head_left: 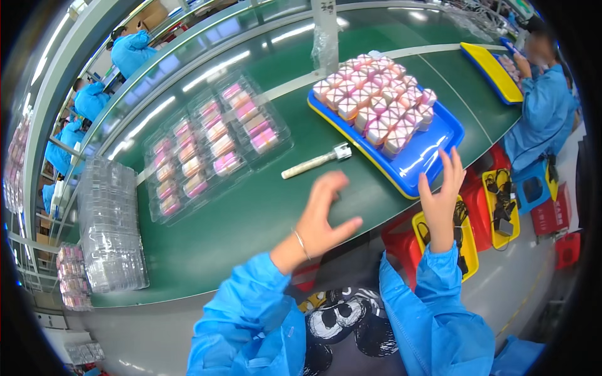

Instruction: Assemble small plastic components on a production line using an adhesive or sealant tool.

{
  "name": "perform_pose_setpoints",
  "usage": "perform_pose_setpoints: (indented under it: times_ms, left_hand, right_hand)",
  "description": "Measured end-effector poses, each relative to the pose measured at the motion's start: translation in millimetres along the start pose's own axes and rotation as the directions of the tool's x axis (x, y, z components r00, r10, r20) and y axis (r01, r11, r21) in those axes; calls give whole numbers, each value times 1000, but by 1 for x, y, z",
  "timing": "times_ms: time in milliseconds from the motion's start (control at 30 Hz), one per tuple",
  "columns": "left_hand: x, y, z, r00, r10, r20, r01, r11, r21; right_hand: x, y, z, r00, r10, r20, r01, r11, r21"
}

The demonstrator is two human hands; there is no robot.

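My left hand (318, 216) hovers over the front of the green table (207, 257), thumb and fingers apart, holding nothing. Close beyond it lies a pale stick-like tool (316, 161) with a silvery head. My right hand (442, 197) is raised with spread fingers by the near right edge of a blue tray (428, 160), and nothing is in it; whether it touches the tray I cannot tell. Many small white-and-pink blocks (379, 100) with crossed lines on top stand packed in that tray, leaving its near right part bare. Yellow shows under the tray's rim.
Clear plastic blister trays (216, 150) with rows of pink-and-white pieces lie at the left. Beside them rises a stack of clear trays (113, 225). A post (325, 37) stands behind. Yellow bins (464, 241) with black cables sit on red stools. A co-worker (542, 106) sits at the right.
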State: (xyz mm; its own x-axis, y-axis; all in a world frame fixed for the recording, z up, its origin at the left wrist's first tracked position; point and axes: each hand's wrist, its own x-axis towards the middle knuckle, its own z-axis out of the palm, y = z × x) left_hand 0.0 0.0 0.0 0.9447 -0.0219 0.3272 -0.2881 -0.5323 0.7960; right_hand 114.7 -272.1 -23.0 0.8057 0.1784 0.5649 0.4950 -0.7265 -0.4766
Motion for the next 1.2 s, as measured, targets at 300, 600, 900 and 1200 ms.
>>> perform_pose_setpoints:
  times_ms: [300, 600, 900, 1200]
  left_hand:
    - [104, -57, -15, 949, 100, -298, 11, 937, 349]
    - [111, -31, 27, 949, 168, -267, -28, 887, 460]
    - [107, -35, 22, 956, 85, -282, 31, 923, 384]
    - [110, -37, 25, 968, 24, -250, 59, 945, 321]
  right_hand:
    - [201, -34, 21, 944, -302, 130, 223, 879, 421]
    - [315, 30, 165, 823, -229, 520, 238, 970, 51]
    - [284, 30, 145, 921, -209, 329, 141, 966, 217]
    - [296, 18, 104, 995, -62, 80, 21, 900, 436]
